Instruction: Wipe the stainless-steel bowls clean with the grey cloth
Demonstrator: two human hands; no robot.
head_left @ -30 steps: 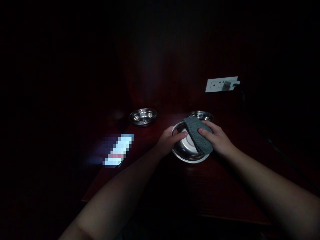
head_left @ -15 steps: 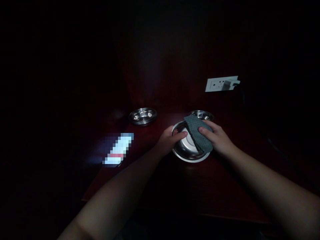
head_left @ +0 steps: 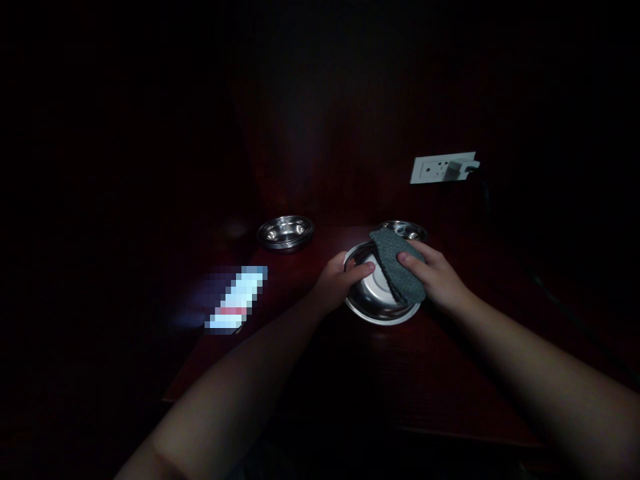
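Observation:
A shiny metal bowl (head_left: 373,303) is tilted with its inside towards me, above the dark red table. My left hand (head_left: 343,280) grips its left rim, the thumb lying over the inner wall. A grey-green cloth (head_left: 397,267), folded over, covers the bowl's right side. My right hand (head_left: 433,273) is closed on the cloth and the rim under it, thumb on top; its other fingers are mostly hidden behind. Just beyond the cloth is another metal bowl (head_left: 407,229), partly covered from view.
A stack of metal bowls (head_left: 286,233) stands at the back left of the table (head_left: 310,373). Left of my forearm lies a bright, pixelated flat object (head_left: 237,300). A white wall socket (head_left: 435,169) with a plug is at the back right, a dark cable near it.
The cloth has shifted very slightly to the right on the bowl along with my right thumb. My left hand and the bowl stay in place.

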